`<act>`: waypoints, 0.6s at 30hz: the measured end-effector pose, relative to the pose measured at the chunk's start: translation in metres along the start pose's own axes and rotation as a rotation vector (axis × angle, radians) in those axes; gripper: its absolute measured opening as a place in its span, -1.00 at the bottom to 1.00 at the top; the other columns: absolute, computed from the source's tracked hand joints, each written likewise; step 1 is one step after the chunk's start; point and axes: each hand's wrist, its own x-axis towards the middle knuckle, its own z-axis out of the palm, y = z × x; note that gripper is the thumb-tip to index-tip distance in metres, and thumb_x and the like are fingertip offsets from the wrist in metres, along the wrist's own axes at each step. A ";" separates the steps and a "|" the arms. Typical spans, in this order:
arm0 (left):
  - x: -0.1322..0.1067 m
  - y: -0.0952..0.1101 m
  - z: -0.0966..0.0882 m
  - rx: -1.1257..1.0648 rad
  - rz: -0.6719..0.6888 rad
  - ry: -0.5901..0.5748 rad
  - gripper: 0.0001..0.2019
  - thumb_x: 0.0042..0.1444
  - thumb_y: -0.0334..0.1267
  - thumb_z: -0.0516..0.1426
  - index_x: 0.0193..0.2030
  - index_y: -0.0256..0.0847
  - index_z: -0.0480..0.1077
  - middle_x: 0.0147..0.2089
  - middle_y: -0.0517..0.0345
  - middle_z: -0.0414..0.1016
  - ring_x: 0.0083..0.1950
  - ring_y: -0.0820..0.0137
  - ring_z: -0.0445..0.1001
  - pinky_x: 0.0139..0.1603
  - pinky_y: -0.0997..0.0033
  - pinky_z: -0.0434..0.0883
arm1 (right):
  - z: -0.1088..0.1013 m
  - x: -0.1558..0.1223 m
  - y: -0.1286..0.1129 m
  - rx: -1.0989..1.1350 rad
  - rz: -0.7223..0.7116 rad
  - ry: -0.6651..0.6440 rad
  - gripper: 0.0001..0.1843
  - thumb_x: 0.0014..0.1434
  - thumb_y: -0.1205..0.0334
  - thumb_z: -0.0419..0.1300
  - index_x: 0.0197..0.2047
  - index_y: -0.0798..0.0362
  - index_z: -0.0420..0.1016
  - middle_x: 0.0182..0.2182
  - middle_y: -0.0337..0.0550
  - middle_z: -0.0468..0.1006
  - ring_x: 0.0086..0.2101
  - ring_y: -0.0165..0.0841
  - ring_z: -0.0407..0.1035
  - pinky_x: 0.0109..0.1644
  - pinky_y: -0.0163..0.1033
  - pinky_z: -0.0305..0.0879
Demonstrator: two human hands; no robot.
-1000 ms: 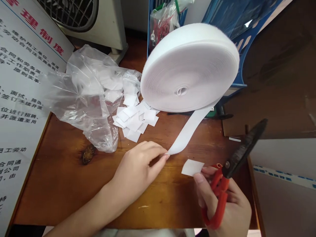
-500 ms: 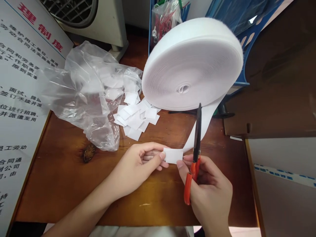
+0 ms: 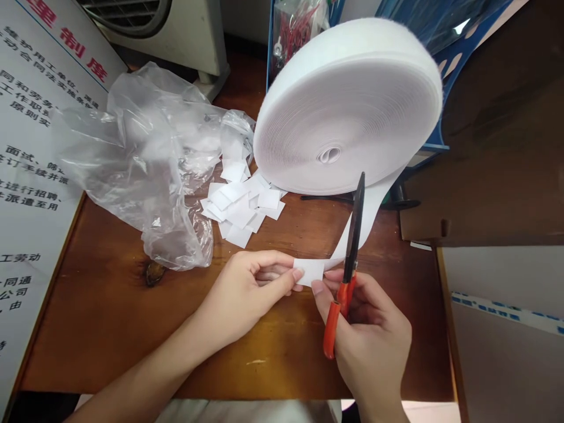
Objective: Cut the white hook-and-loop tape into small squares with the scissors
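Observation:
My left hand (image 3: 255,288) pinches the left end of a small white rectangle of tape (image 3: 311,272) between thumb and fingers. Scissors with red handles (image 3: 332,329) and dark blades are held in my right hand (image 3: 372,329), points upward, away from me. The right thumb and fingertip also touch the rectangle's right edge. A white strip (image 3: 368,208) runs down from a large roll of white hook-and-loop tape (image 3: 335,117), passes behind the blades and meets the rectangle; whether they are joined I cannot tell. Several cut white pieces (image 3: 240,208) lie heaped left of the roll.
A crumpled clear plastic bag (image 3: 154,158) with white pieces inside lies on the wooden table (image 3: 132,335) at left. Behind stand a beige fan-like appliance (image 3: 198,41) and a blue rack (image 3: 458,70). A printed board (image 3: 39,176) borders the left, a brown box (image 3: 493,147) the right.
The camera view has shifted slightly. My hands have moved slightly closer together on the tape, and the scissors have tilted a little; both grips stay the same.

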 end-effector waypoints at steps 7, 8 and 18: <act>0.002 -0.003 -0.007 0.145 0.090 0.111 -0.82 0.36 -0.17 0.34 -0.08 -0.22 0.74 -0.22 0.13 0.82 -0.21 0.40 0.79 -0.14 0.61 0.67 | -0.012 0.004 0.005 -0.064 -0.095 0.163 -0.74 0.13 0.11 0.63 -0.18 0.01 0.75 -0.43 -0.22 0.69 -0.49 -0.40 0.52 -0.39 -0.40 0.50; 0.002 -0.004 -0.009 0.176 0.107 0.140 -0.82 0.36 -0.17 0.35 -0.07 -0.23 0.74 -0.22 0.13 0.82 -0.20 0.39 0.79 -0.13 0.60 0.66 | -0.016 0.006 0.008 -0.076 -0.095 0.165 -0.72 0.14 0.09 0.63 -0.17 0.01 0.74 -0.45 -0.24 0.66 -0.51 -0.41 0.47 -0.42 -0.40 0.47; 0.004 -0.005 -0.021 0.318 0.224 0.256 -0.76 0.40 -0.09 0.31 -0.06 -0.19 0.76 -0.18 0.13 0.83 -0.18 0.27 0.80 -0.12 0.43 0.69 | -0.135 0.012 0.049 -0.400 -0.166 -0.422 -0.83 0.29 0.06 0.48 -0.15 -0.05 0.73 -0.23 -0.11 0.72 -0.43 -0.26 0.65 -0.41 -0.34 0.63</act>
